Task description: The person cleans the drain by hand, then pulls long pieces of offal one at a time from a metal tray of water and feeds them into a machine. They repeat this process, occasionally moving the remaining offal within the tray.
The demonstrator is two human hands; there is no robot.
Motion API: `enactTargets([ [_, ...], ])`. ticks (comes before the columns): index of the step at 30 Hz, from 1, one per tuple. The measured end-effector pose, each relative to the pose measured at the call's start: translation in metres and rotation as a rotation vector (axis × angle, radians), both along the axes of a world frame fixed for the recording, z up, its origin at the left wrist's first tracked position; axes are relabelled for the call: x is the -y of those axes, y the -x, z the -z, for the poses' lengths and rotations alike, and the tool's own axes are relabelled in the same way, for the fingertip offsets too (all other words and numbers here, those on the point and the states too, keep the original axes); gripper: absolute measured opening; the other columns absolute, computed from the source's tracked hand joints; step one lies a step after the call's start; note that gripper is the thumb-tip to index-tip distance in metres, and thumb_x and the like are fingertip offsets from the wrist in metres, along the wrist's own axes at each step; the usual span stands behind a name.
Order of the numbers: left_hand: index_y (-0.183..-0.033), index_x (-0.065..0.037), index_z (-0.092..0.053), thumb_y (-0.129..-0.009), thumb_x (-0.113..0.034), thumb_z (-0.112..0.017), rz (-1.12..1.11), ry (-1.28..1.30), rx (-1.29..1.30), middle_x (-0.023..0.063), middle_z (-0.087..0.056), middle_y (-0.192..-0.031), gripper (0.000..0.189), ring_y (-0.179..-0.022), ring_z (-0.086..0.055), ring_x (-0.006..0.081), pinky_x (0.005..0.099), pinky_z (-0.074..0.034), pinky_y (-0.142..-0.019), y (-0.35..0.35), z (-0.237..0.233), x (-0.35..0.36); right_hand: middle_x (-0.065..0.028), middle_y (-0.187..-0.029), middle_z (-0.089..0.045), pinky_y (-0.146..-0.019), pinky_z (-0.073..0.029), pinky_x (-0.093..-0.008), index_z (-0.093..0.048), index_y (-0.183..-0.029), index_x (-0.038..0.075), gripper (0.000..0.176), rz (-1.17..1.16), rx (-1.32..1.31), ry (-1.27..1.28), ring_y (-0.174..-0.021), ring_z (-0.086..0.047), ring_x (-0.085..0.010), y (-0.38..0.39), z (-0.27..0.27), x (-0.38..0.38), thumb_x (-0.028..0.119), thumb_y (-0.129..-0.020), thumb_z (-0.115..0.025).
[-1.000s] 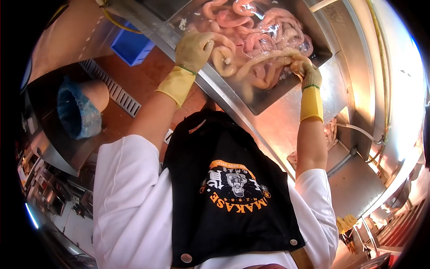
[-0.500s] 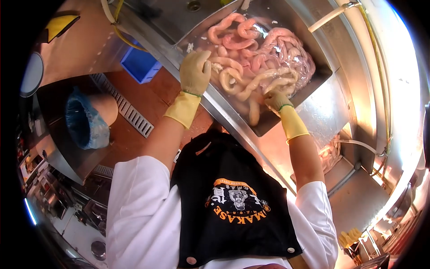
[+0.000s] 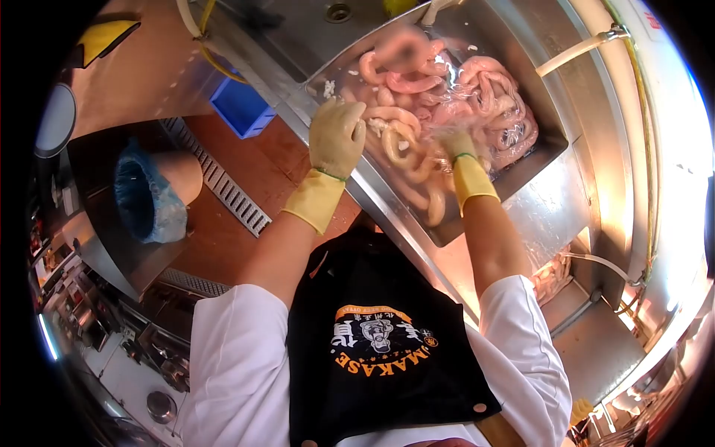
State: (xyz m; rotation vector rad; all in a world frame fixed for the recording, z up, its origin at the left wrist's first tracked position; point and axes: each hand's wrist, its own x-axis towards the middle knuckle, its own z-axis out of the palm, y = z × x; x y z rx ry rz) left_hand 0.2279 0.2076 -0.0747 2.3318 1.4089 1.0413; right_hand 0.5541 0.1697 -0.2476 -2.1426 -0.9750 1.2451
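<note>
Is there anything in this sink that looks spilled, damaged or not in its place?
One small oddity: white bits beside the left gloved hand, at the edge of the basin, look like stray scraps, apart from the intestines. No spill or damage stands out.

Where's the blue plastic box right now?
In the head view, the blue, open-topped plastic box is at the upper left, between the long, slotted metal floor grate and the shiny metal sink.

The right hand's fingers [image 3: 450,140] (underwater) are blurred.
</note>
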Motion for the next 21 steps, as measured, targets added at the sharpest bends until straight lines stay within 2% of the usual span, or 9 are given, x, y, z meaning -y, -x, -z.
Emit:
enactTargets([
  [2,-0.099,-0.004,-0.067,-0.081,-0.003,-0.066,0.004,0.044,-0.01,0.0134,-0.067,-0.089,0.018,-0.085,-0.061,0.0397,0.0504,-0.049,-0.081,0.0,-0.003,0.001,-0.014,-0.115,-0.078,-0.098,-0.054,-0.0431,-0.075,-0.124,0.007,0.045,-0.422,0.314,0.036,-0.11,-0.072,-0.0329,0.044,-0.045,0.004,0.033,-0.087,-0.078],
  [4,-0.099,-0.004,-0.067,-0.081,-0.003,-0.066,-0.002,0.018,-0.011,0.0134,-0.067,-0.09,0.018,-0.086,-0.061,0.0394,0.0501,-0.049,-0.081,0.0,-0.005,0.001,-0.0166,-0.106,-0.075,-0.088,-0.055,-0.0409,-0.075,-0.122,0.014,0.032,-0.915,0.353,0.053,-0.101,-0.07,-0.0289,0.075,-0.121,-0.003,0.029,-0.093,-0.07],
  [6,-0.098,-0.004,-0.067,-0.081,-0.004,-0.066,-0.005,-0.009,-0.003,0.0133,-0.068,-0.09,0.017,-0.086,-0.062,0.0391,0.0497,-0.049,-0.082,-0.003,-0.009,0.001,-0.016,-0.106,-0.075,-0.087,-0.055,-0.0403,-0.075,-0.122,0.013,0.032,-0.92,0.286,0.102,-0.1,-0.07,-0.0279,0.097,-0.117,0.003,0.027,-0.094,-0.07],
  [9,-0.098,-0.005,-0.069,-0.081,-0.004,-0.066,0.013,0.024,0.01,0.0132,-0.069,-0.091,0.017,-0.087,-0.063,0.0385,0.0499,-0.05,-0.083,-0.002,-0.017,0.001,-0.0144,-0.106,-0.076,-0.085,-0.057,-0.0382,-0.075,-0.123,0.008,0.031,-0.898,-0.063,0.243,-0.097,-0.071,-0.025,0.079,-0.109,0.019,0.02,-0.095,-0.068],
  [14,-0.102,-0.004,-0.071,-0.082,-0.004,-0.066,0.009,-0.013,0.075,0.0134,-0.069,-0.089,0.021,-0.087,-0.063,0.0379,0.0505,-0.05,-0.082,-0.002,-0.011,0.001,-0.0118,-0.106,-0.077,-0.081,-0.059,-0.0349,-0.074,-0.124,-0.001,0.031,-0.691,-0.356,0.369,-0.092,-0.073,-0.0201,-0.002,-0.128,0.036,0.009,-0.096,-0.065],
  [17,-0.102,-0.004,-0.071,-0.083,-0.004,-0.066,-0.005,-0.008,0.043,0.0136,-0.068,-0.088,0.02,-0.087,-0.063,0.0381,0.0505,-0.05,-0.082,-0.001,-0.011,0.002,-0.014,-0.105,-0.077,-0.078,-0.06,-0.034,-0.07,-0.127,-0.006,0.034,-0.313,-0.106,0.203,-0.087,-0.073,-0.0202,-0.087,-0.121,0.028,0.004,-0.095,-0.067],
  [18,-0.102,-0.004,-0.071,-0.083,-0.004,-0.066,0.002,0.012,0.023,0.0138,-0.068,-0.088,0.019,-0.087,-0.063,0.0384,0.0505,-0.05,-0.081,-0.001,-0.014,0.002,-0.0148,-0.102,-0.075,-0.072,-0.06,-0.0349,-0.07,-0.126,-0.006,0.032,-0.032,-0.303,0.241,-0.081,-0.073,-0.0218,-0.097,-0.157,0.014,0.005,-0.096,-0.068],
  [20,-0.102,-0.004,-0.071,-0.084,-0.004,-0.066,0.013,0.036,-0.001,0.014,-0.068,-0.088,0.019,-0.087,-0.063,0.0388,0.0506,-0.051,-0.081,-0.001,-0.014,0.003,-0.0149,-0.096,-0.071,-0.061,-0.057,-0.0344,-0.065,-0.127,-0.008,0.033,0.187,-0.11,0.101,-0.071,-0.07,-0.0247,-0.153,-0.12,0.009,0.006,-0.097,-0.067],
  [21,-0.102,-0.004,-0.071,-0.084,-0.004,-0.065,0.003,0.025,0.01,0.014,-0.068,-0.088,0.019,-0.087,-0.063,0.0389,0.0505,-0.051,-0.081,-0.003,-0.013,0.002,-0.0139,-0.091,-0.069,-0.057,-0.053,-0.0331,-0.063,-0.131,-0.004,0.035,0.217,0.045,0.179,-0.066,-0.066,-0.0218,-0.162,-0.123,0.001,0.006,-0.097,-0.066],
])
